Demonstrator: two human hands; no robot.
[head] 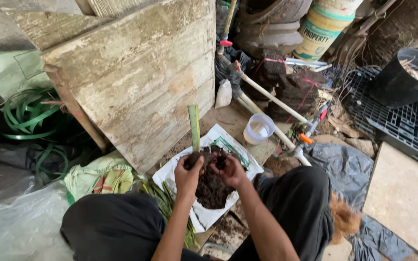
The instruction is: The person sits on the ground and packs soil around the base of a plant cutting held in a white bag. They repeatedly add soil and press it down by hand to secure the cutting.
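A large weathered wooden board (136,82) leaned across the upper left, tilted, its lower edge near the ground. Behind it on the left lay a pale green sack (6,72) and a loose coil of green strapping (27,116). Grey plastic sheeting (15,227) covered the lower left floor. To the right stood a black plastic grid crate (397,121) with a black pot (402,77) of dry scraps resting on it, and a flat tan slab (407,198) just below.

The person squatted, 2 knees in black trousers (112,227) framing a white sack (204,217) spread open on the ground. A mound of dark soil (212,188) sat on the sack, between the knees.

Above the sack, 2 pale poles (272,99) lay slanting, with a small clear plastic cup (259,129) just beside them. A small white bag (223,94) rested against the board's lower corner.

The left hand (188,175) was clamped around a clump of dark soil at the base of a green cutting (195,128), which stood upright above the fist. The right hand (231,170) was half-closed, its fingers pinching crumbled soil just beside the left. Both hands hovered close together directly over the soil mound, nearly touching.
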